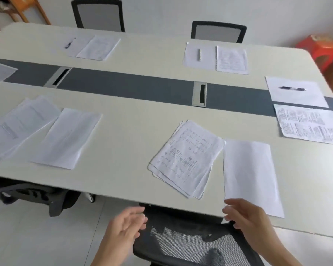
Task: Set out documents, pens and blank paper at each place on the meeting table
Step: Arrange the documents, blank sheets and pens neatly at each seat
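Left hand point(125, 225) and right hand point(246, 219) both released and empty over the mesh chair point(190, 244); just beyond that chair the blank sheet point(250, 175) and skewed document stack point(186, 158) lie close to the surface point(123, 150) edge, penless, where a careless brush could sweep them floorward.

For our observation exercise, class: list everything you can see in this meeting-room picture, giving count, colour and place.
table: one, cream with a grey centre strip, fills the view
office chairs: four, black, two far side, two near side
printed documents: five sets, white, one per place
blank sheets: five, white, beside each document
pens: three, dark or grey, on the far and right-end blank sheets
cable hatches: two, silver, in the grey strip
box: one, red, beyond the table's right corner
wooden frame: one, brown, top left
left hand: open, left of the near chair's back
right hand: open, at the table's near edge
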`<state>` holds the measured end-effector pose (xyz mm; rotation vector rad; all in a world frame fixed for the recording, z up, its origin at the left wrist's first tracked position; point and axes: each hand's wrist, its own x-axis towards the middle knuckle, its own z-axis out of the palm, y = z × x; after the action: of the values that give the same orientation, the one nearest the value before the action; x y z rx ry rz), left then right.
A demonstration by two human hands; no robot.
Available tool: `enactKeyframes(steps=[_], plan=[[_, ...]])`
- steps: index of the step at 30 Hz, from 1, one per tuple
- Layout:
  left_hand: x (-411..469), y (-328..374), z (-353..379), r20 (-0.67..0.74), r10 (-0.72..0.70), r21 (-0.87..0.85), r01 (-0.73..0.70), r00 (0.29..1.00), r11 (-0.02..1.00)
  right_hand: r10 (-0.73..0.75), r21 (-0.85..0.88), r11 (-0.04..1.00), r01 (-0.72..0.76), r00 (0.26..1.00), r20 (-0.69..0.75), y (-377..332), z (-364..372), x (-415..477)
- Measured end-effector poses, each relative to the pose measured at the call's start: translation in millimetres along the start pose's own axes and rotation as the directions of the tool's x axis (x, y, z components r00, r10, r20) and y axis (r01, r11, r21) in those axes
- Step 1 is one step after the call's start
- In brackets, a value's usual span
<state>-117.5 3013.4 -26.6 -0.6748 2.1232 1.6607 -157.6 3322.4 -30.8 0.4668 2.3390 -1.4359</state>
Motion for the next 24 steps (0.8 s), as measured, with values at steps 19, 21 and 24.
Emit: enactKeyframes(steps=[19,21,24], plan=[[231.4,14.1,87.7,0.330,0.087,0.909,-0.341,0.940,0.239,0.378,0.124,0.923,-0.364,0.918,-0.119,19.3,42.8,169.7],[221.5,9.6,92.6,0.337,0.085,0.913,-0.347,0.938,0.215,0.458,0.268,0.866,-0.422,0.885,-0.085,17.3,45.9,189.8],[203.5,-0.3,97.3,0.337,0.092,0.915,-0.349,0.937,0.203,0.518,0.427,0.765,-0.482,0.854,0.038,7.0,50.3,211.5]])
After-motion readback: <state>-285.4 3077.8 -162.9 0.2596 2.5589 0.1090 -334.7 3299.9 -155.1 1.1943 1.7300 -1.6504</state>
